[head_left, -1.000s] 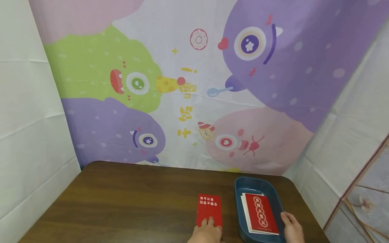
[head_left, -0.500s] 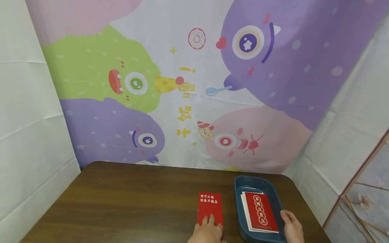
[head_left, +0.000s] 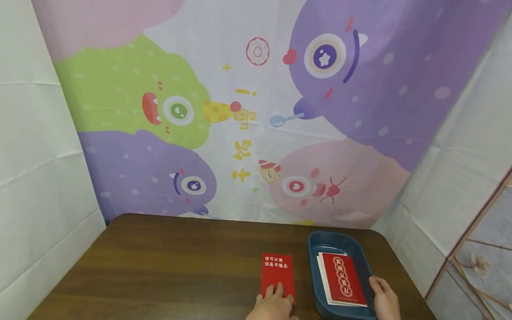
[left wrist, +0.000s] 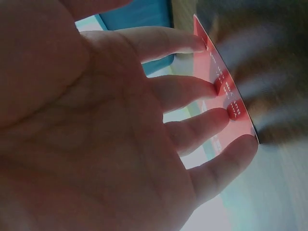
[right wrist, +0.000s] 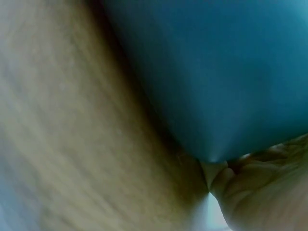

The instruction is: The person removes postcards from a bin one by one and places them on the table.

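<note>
Spread fingers of my left hand (head_left: 273, 306) rest on the lower part of a red envelope (head_left: 277, 272) with white lettering, which lies on the table. From the left wrist view, the fingers of the left hand (left wrist: 120, 120) look nearly straight, their tips on the red paper (left wrist: 231, 103) near its edge. My right hand (head_left: 386, 300) holds the right rim of a dark blue tray (head_left: 329, 240), just right of the envelope. Inside the tray lie a red envelope with white characters (head_left: 347, 280) and white-edged pieces beneath it. The right wrist view shows the tray's outer wall (right wrist: 216, 72) close up.
The brown wooden table (head_left: 160, 262) extends to the left of the envelope. Behind it hangs a cloth (head_left: 240, 200) printed with cartoon monsters. White sheets (head_left: 48, 155) close off the left and right sides.
The red envelope under my left hand has shifted very slightly to the right, and that hand's fingers with it. My right hand and the tray look the same. The view has drifted a little.
</note>
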The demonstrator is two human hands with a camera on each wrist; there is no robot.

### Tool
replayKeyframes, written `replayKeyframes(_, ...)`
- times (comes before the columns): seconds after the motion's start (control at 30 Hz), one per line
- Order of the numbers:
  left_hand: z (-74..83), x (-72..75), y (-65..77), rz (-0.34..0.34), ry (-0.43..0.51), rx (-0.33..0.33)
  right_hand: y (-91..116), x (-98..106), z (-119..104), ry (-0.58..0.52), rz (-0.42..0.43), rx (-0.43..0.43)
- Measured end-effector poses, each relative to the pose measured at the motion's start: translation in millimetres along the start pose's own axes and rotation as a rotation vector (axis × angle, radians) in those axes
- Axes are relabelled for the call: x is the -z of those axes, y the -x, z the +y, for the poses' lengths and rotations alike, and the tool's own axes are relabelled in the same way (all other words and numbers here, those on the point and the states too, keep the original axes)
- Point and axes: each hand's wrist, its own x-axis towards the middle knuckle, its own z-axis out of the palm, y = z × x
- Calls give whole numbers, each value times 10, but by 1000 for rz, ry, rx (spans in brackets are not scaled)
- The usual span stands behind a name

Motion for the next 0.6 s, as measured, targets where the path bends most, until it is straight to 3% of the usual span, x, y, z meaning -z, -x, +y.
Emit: replayKeyframes(0.6, -3, -24, -49, 4, -4, 3, -16, -6, 12, -24, 2, -3)
